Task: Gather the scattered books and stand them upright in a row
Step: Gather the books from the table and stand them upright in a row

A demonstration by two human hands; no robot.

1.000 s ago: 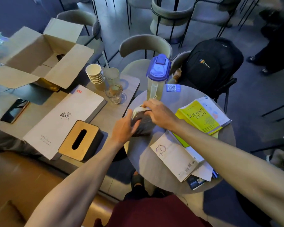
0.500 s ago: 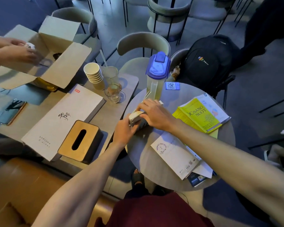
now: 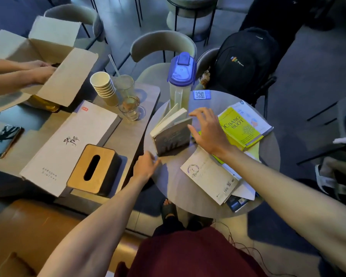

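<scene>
grey book (image 3: pixel 173 137) upright, round table (image 3: pixel 190 188) 10 o'clock | left hand (image 3: pixel 145 166) slack-fingered, empty | right hand (image 3: pixel 208 130) splayed, empty, at book's 3 o'clock

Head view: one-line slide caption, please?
Both hands, left hand and right hand, open beside grey book standing on round table; yellow book lying flat.

Two books (image 3: pixel 172 134) stand up. Some more books (image 3: pixel 239 126) lie flat, in piles too mixed to count. One jug (image 3: pixel 181 80), one tissue box (image 3: pixel 93 168), one phone (image 3: pixel 3 140), one stack of cups (image 3: pixel 104 86).
</scene>
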